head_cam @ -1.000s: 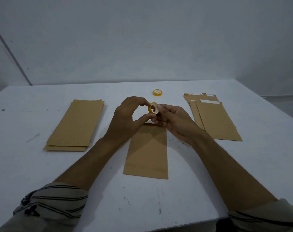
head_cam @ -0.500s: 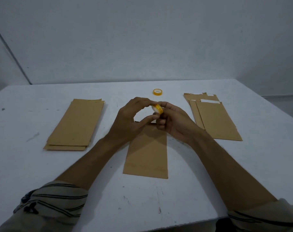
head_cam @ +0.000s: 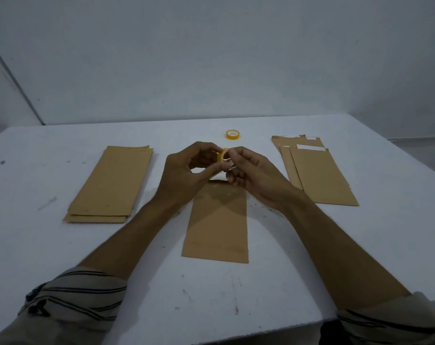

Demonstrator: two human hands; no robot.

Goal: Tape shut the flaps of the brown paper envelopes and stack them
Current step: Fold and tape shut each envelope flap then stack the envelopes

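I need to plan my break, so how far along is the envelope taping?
Seemingly done: the neat left stack. In hand: left hand and right hand hold a tape roll over the centre envelope. Left: that envelope and the right pile, white strips showing.

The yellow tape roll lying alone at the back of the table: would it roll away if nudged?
Probably not: the tape roll lies flat, hole upward, so a nudge would likely slide it across the table. It looks small and thin, so probably light. Set on edge, it would likely roll.
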